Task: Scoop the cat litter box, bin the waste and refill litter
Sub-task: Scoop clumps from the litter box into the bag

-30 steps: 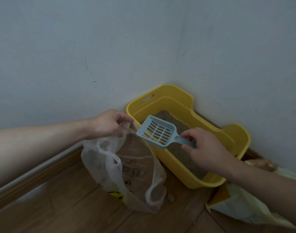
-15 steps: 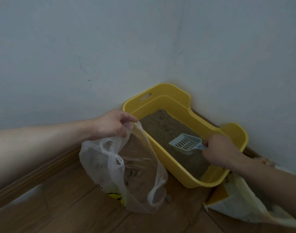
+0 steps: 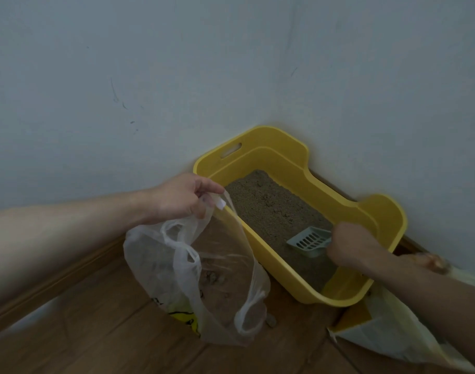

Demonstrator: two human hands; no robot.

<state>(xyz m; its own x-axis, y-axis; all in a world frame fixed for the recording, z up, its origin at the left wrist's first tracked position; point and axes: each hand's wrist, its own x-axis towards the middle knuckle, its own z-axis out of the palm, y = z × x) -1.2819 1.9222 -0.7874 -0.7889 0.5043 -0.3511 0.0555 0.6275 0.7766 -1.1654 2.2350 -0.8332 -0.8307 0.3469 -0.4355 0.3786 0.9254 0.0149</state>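
Observation:
A yellow litter box (image 3: 285, 152) sits in the room corner, its floor covered with brown litter (image 3: 268, 203). My right hand (image 3: 349, 245) grips the handle of a pale blue slotted scoop (image 3: 308, 241), whose head rests tilted on the litter near the box's near end. My left hand (image 3: 185, 197) pinches the rim of a clear plastic waste bag (image 3: 204, 279), holding it open just left of the box. A few clumps lie at the bag's bottom.
A white and yellow litter bag (image 3: 387, 336) lies on the wooden floor (image 3: 95, 338) at the lower right, partly under my right arm. A small clump (image 3: 270, 322) lies on the floor beside the waste bag. Walls close off the back and right.
My right hand carried the scoop from over the waste bag back into the box and down onto the litter at its near end. The left hand kept the bag open.

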